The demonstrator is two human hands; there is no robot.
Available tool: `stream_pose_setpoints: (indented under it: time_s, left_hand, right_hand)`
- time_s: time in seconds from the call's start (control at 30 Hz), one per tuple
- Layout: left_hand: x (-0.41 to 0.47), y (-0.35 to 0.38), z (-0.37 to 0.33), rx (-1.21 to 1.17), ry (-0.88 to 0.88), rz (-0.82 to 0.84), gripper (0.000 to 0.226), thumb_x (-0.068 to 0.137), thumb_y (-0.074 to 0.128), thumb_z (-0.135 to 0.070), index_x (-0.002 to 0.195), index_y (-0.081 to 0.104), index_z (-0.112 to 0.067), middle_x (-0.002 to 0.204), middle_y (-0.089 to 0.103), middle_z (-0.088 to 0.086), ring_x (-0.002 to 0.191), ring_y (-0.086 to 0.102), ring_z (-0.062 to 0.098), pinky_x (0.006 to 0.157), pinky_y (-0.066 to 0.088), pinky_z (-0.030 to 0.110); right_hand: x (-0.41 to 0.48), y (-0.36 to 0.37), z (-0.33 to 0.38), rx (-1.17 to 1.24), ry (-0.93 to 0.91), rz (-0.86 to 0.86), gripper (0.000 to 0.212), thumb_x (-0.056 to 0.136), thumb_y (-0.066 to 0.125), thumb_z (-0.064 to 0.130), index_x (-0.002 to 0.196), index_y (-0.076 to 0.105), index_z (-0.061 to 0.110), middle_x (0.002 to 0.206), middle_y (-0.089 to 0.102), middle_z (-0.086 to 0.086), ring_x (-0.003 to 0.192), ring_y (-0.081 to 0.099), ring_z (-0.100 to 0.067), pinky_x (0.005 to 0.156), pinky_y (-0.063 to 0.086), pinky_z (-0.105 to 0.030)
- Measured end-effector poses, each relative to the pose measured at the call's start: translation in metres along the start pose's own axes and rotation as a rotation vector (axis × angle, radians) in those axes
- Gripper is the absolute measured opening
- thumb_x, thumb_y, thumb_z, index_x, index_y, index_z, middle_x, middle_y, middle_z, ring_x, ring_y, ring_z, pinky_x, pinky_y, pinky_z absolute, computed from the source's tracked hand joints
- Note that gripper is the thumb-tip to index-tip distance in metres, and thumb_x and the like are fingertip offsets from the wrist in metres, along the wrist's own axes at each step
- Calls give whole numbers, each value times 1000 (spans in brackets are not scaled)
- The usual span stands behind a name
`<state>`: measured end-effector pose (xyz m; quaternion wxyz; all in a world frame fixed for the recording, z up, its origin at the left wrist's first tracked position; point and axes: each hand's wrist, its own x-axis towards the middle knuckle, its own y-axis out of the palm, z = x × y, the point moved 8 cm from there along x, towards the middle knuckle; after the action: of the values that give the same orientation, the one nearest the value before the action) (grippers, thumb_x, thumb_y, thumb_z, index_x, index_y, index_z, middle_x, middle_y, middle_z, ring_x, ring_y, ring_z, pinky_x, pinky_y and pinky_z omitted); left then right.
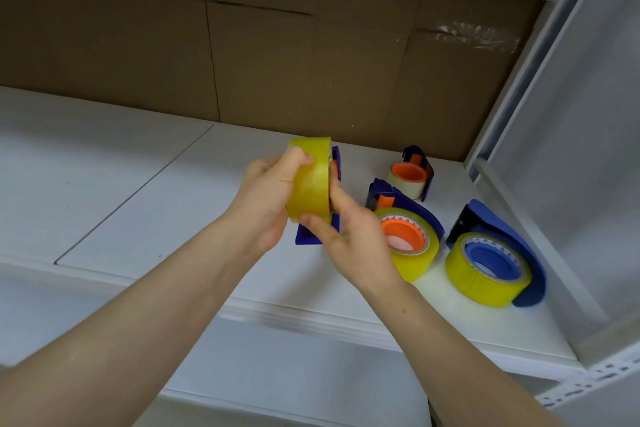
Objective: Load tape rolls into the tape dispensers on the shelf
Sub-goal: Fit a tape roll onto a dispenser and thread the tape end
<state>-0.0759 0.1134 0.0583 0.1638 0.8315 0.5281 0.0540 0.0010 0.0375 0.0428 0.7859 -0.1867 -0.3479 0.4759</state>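
Both hands used: roll (309,180) clamped by left fingers (296,154), dispenser (308,236) clamped by right fingers (313,222), for seating.

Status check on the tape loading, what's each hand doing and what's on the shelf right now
Left hand and right hand both gripping yellow tape roll against blue dispenser. Three loaded dispensers lie right of it on shelf. Nothing in the way.

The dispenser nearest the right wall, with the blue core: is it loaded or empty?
Loaded. The dispenser lies on its side on the shelf, and a yellow tape roll sits in it around the blue hub.
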Motion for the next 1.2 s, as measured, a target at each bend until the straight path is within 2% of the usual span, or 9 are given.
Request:
stream_pose_setpoints:
  time_s: [0.17, 0.27, 0.37, 0.5, 0.7, 0.8, 0.93, 1.1, 1.2]
  left_hand:
    - [-3, 14, 5, 34, 46, 193, 14, 86, 45, -1, 93, 57, 0, 86, 53, 17, 77, 53, 24, 62, 49, 25]
    - [-4, 16, 9, 9, 14, 196, 13, 86, 46, 0, 85, 59, -4, 85, 57, 16, 71, 58, 20, 57, 52, 23]
    - [1, 10, 6, -110, -33, 146, 17, 86, 46, 0, 98, 58, 2, 89, 61, 18, 73, 61, 22, 57, 55, 27]
    - [4, 8, -1, -128, -23, 149, 16, 87, 45, -1, 96, 58, 3, 91, 59, 19, 77, 60, 25, 62, 55, 27]
    - [-1, 17, 2, -40, 18, 216, 22, 86, 43, 4, 102, 57, 6, 91, 57, 19, 78, 58, 24, 60, 55, 27]
    - [-2, 18, 7, -10, 11, 220, 19, 84, 45, 7, 94, 59, -1, 82, 59, 13, 71, 60, 20, 59, 54, 26]
    - [-2, 17, 11, 28, 11, 226, 28, 81, 47, 14, 93, 63, -5, 83, 64, 10, 76, 63, 21, 64, 56, 28]
    - [-1, 12, 10, 3, 13, 152, 18, 81, 53, 9, 85, 63, -5, 76, 64, 8, 68, 63, 18, 59, 55, 25]
    - [2, 2, 10, -38, -36, 43, 6, 82, 56, 0, 80, 60, -4, 75, 64, 11, 66, 62, 20, 63, 52, 28]
  right_hand:
    - [7, -24, -8, 558, 127, -194, 18, 88, 62, 25, 100, 71, 15, 88, 74, -4, 84, 69, -15, 79, 55, -35]
    - [10, -31, -9, 508, 190, -259, 34, 88, 58, 36, 75, 68, 6, 71, 68, -14, 65, 59, -16, 63, 49, -31]
    - [11, -20, -15, 613, 247, -85, 22, 91, 54, 32, 96, 70, 18, 84, 72, 7, 75, 66, 3, 63, 47, -7]
    - [8, -13, -16, 720, 153, 24, 40, 91, 53, 2, 130, 53, 7, 114, 68, 2, 105, 65, -7, 91, 52, -22]
    - [12, -27, -21, 689, 198, -238, 22, 88, 61, 24, 97, 72, 7, 87, 75, -8, 83, 67, -18, 81, 54, -37]
    - [14, -30, -20, 572, 201, -305, 41, 87, 61, 38, 74, 68, 0, 78, 65, -29, 70, 58, -36, 70, 51, -47]
    - [17, -33, -17, 514, 202, -334, 60, 87, 59, 43, 73, 58, -15, 75, 58, -37, 65, 56, -42, 63, 49, -49]
    - [15, -29, -11, 418, 178, -295, 56, 92, 52, 40, 57, 51, -4, 54, 46, -20, 54, 40, -24, 54, 36, -34]
    - [11, -17, -5, 264, 91, -161, 38, 96, 46, 38, 83, 68, 10, 62, 61, -9, 60, 54, -18, 59, 46, -34]
